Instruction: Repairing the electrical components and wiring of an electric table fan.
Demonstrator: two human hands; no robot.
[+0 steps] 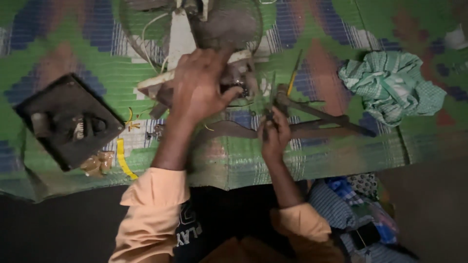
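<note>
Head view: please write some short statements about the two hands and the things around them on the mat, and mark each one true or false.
1. The left hand rests on the fan motor. True.
2. The right hand is empty. False: its fingers close on a thin tool.
3. A green checked cloth lies right of the hands. True.
4. The dark square plate lies under the right hand. False: it lies far left, apart from both hands.
5. The woven mat is mostly green. True.

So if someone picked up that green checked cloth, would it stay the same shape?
Probably not. The green checked cloth lies crumpled in soft folds on the mat, so it would likely droop and unfold. It looks thin, so probably light, and unlikely to roll.
</note>
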